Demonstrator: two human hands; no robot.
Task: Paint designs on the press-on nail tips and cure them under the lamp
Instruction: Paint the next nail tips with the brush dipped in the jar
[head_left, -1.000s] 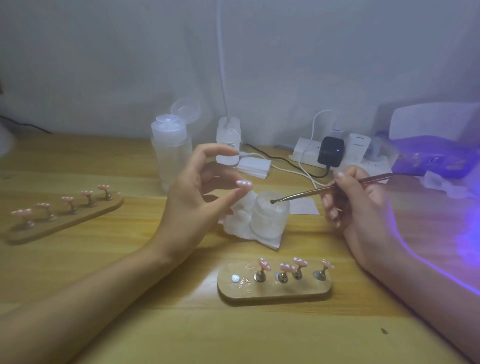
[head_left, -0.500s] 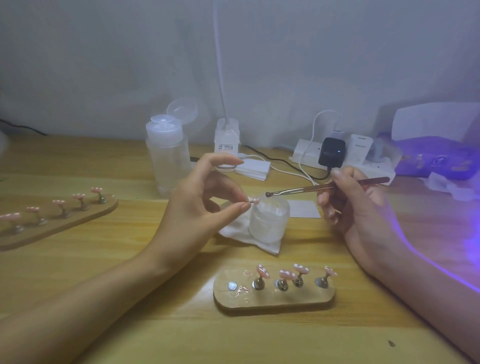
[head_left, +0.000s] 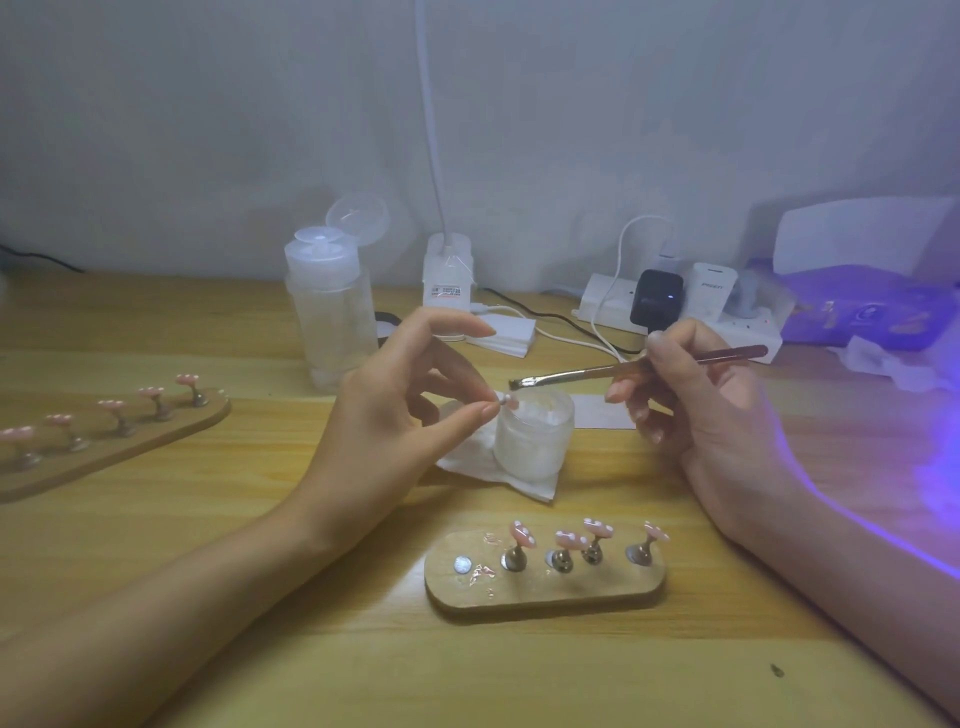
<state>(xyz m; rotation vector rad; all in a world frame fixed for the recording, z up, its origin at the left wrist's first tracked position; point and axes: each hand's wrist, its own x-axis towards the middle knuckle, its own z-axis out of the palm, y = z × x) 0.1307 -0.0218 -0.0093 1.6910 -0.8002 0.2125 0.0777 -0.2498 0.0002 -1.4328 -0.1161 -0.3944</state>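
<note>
1. Hands meet over the middle of the frame, above a wooden table (head_left: 208, 519).
2. The left hand (head_left: 395, 421) pinches a small pink nail tip (head_left: 507, 400) between the thumb and one finger. The index finger is raised above them.
3. The nail tip hangs just over the left rim of a frosted jar (head_left: 535, 441).
4. The right hand (head_left: 696, 400) grasps a thin brush (head_left: 587, 371) with curled fingers. Its handle points to the right of the frame and its dark bristles point left.
5. The bristles sit just above the nail tip; whether they touch it I cannot tell.
6. The jar stands on a white tissue (head_left: 483, 467) at the centre of the frame.
7. Lower centre, a wooden holder (head_left: 545, 597) carries four pink tips on small metal stands. One bare round metal spot lies at its left end.
8. At the left edge, a second wooden holder (head_left: 130, 447) lies slanted and bears five pink tips in a row.
9. Behind the left hand stands a clear pump bottle (head_left: 332, 317) with its flip cap open.
10. A white power strip (head_left: 748, 332) with a black plug lies against the wall, upper right of centre.
11. At the far right, the curing lamp (head_left: 862, 301) glows purple and casts violet light on the table and the right forearm.
</note>
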